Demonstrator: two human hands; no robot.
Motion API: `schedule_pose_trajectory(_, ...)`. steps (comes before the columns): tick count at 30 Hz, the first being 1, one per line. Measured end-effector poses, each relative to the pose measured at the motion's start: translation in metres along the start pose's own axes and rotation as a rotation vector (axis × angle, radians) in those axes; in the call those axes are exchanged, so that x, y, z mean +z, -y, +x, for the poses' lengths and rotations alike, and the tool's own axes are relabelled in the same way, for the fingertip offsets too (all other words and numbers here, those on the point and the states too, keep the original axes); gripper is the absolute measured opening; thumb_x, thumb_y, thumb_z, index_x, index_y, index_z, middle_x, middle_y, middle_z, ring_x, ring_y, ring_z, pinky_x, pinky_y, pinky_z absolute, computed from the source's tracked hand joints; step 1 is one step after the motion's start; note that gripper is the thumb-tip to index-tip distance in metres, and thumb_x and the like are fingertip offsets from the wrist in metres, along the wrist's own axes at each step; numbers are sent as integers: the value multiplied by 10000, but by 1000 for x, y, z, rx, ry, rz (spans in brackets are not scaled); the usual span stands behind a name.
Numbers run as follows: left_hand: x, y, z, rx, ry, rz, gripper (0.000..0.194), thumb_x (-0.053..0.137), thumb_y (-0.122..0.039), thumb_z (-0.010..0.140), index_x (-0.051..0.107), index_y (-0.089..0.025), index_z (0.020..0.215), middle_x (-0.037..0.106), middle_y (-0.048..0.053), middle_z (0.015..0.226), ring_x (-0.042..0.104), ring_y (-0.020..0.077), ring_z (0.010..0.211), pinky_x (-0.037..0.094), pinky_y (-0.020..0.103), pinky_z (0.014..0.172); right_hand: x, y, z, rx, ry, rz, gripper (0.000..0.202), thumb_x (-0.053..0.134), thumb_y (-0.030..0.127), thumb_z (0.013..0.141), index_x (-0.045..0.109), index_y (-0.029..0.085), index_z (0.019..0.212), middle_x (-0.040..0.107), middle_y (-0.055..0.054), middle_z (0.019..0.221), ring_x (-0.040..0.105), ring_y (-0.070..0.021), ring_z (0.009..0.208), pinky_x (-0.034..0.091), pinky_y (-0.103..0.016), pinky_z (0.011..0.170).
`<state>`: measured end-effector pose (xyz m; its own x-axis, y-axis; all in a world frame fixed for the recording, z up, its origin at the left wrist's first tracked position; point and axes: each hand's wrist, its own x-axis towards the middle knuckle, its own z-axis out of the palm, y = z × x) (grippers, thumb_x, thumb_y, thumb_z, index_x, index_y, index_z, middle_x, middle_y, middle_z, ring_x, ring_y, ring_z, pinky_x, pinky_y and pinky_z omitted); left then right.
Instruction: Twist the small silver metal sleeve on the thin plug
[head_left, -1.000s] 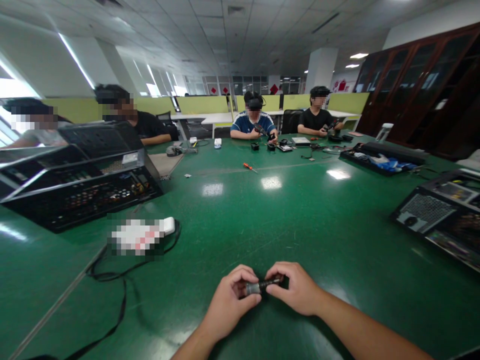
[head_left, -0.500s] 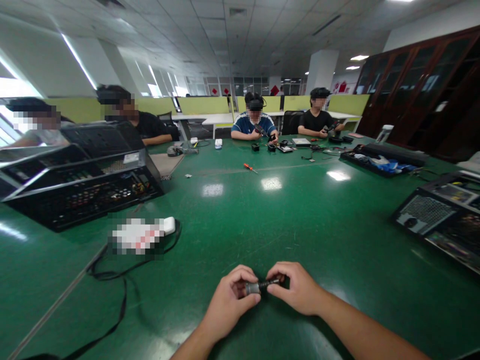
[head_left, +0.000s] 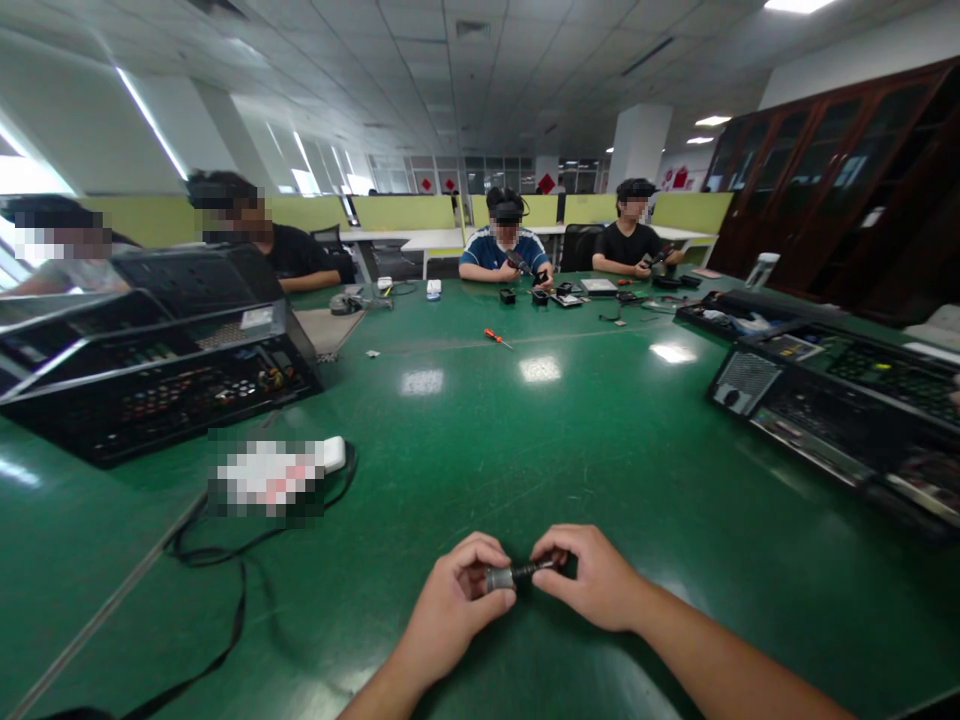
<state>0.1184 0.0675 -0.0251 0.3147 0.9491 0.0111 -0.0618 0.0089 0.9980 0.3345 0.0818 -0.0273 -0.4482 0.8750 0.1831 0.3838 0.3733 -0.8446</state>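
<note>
My left hand (head_left: 457,605) is wrapped round a small grey metal cylinder (head_left: 499,578), which looks like a little motor. A dark ribbed shaft (head_left: 523,571) sticks out of the cylinder to the right. Thumb and fingertips of my right hand (head_left: 592,578) pinch the far end of that shaft. Both hands hold the piece low over the green table, with the shaft lying nearly level between them. My fingers cover parts of the cylinder and the shaft tip.
An opened black computer case (head_left: 187,380) stands at the left, another computer case (head_left: 825,410) at the right. A badge (head_left: 262,475) on a black strap lies nearer me on the left. An orange screwdriver (head_left: 493,337) rests mid-table. Several people sit across, some holding parts.
The computer case at the right has shifted left and further into view, hiding part of the black tray behind it. My hands keep nearly the same grip on the cylinder and shaft.
</note>
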Motion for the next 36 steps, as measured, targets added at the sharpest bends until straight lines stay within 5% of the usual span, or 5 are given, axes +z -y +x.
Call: schedule_pose_trajectory(36, -2, 2, 2, 15, 3, 4, 206, 813, -213, 680, 648, -165, 792, 551, 22, 873, 526, 156, 752, 402, 255, 675, -4, -3, 0, 11, 8, -22, 94, 650, 187, 793, 698, 179, 873, 671, -18, 776, 604, -144, 707, 453, -239, 676)
